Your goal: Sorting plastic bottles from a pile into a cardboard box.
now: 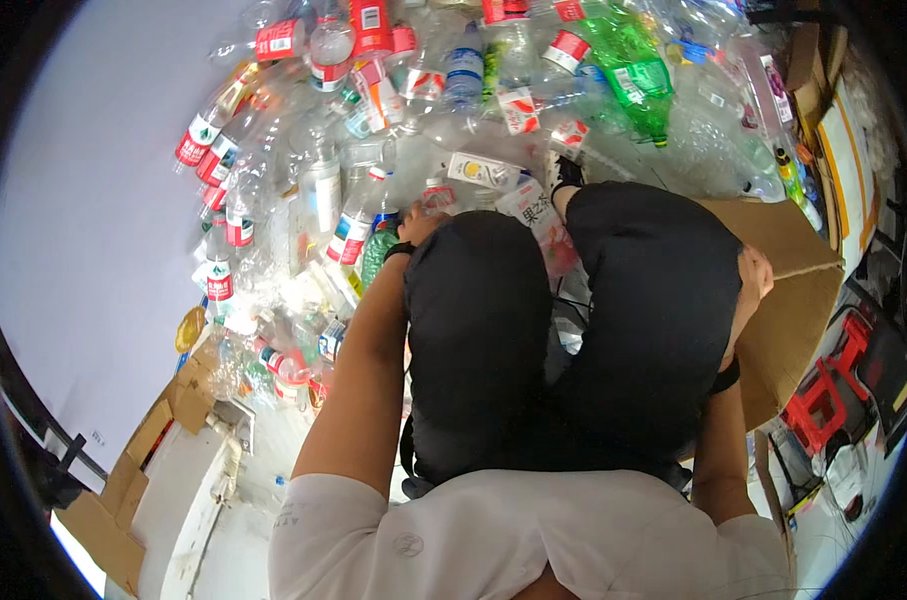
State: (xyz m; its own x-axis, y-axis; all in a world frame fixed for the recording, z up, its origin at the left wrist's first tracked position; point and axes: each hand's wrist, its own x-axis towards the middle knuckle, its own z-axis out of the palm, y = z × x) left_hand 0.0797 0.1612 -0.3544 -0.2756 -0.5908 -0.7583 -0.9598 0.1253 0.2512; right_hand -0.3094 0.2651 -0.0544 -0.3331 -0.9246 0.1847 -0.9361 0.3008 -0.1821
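Note:
My left hand [421, 225] reaches down past my left knee into a heap of plastic bottles, partly hidden by the knee. Its fingers are beside a clear bottle with a red label [438, 196]; whether they grip it cannot be seen. A green bottle [380, 251] and a clear bottle with a red-and-white label [348, 236] lie just left of that hand. My right hand [753, 281] is at the outer side of my right knee, next to an open cardboard box [791, 315]. The knee covers part of this hand, and nothing shows in its fingers.
A large green bottle [639, 82] lies at the far side of the heap. Between my feet lies a crumpled printed pouch [540, 217], with a flattened drink carton [483, 170] beyond. A pale wall [86, 225] bounds the left; a red plastic stool [821, 405] stands right.

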